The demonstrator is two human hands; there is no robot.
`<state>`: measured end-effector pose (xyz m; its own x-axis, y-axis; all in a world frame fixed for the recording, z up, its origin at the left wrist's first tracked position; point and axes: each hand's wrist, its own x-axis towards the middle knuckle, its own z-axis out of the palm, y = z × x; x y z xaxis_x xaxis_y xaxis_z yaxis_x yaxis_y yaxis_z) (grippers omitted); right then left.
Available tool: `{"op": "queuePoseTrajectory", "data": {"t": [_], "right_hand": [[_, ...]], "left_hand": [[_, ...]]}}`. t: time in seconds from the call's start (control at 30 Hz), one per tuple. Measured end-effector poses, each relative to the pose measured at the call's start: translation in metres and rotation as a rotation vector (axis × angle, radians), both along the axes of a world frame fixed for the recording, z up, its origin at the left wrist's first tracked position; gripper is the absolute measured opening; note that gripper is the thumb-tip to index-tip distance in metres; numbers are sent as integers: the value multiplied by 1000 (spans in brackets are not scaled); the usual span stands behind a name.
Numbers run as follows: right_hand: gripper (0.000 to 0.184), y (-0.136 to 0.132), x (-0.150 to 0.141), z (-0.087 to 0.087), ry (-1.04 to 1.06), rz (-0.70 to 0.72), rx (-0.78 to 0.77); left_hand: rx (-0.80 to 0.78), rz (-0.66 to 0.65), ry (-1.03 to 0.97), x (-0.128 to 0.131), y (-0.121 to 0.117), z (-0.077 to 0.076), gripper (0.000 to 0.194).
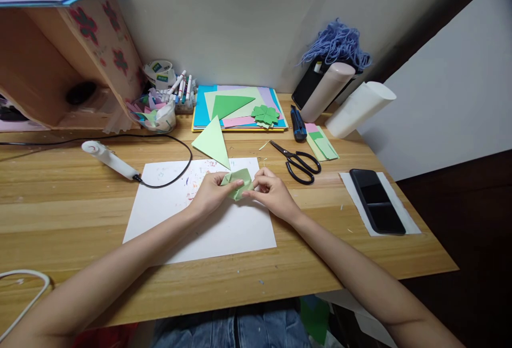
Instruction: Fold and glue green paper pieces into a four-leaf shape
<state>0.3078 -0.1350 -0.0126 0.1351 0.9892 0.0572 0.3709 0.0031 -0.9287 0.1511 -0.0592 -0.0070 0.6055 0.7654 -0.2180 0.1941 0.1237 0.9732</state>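
Observation:
Between my hands is a small piece of folded light green paper point(241, 178), held above the upper right part of a white sheet point(224, 236). My left hand point(210, 192) grips its left side, with the thumb lying across the front. The fingers of my right hand point(276, 193) pinch its right edge. Just beyond lies a pale green paper triangle point(214, 144). Behind that, a darker green triangle point(230, 106) and a green paper clover point(265, 115) rest on a stack of coloured paper point(200, 104).
Black-handled scissors point(298, 161) lie right of my hands, near a blue utility knife point(298, 124). A phone point(376, 201) sits at the right. On the left are a corded white glue gun point(110, 159), a tub of scraps point(160, 119) and markers point(182, 88).

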Motion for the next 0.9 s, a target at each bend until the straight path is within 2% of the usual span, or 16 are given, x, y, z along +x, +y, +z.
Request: {"op": "queuePoseTrajectory", "data": {"t": [0.1,0.23,0.5,0.9], "right_hand": [[26,0,0,-2,17,-54,-13],[27,1,-1,-3,65,-45,-20],[34,0,-3,0,146,-79,-184],[32,0,-1,-2,80,-81,-165]], "left_hand": [[-2,-8,6,1,-1,0,36],[2,-22,33,2,-1,0,34],[69,-40,91,1,0,6,33],[50,-105,188,-1,0,16,27]]}}
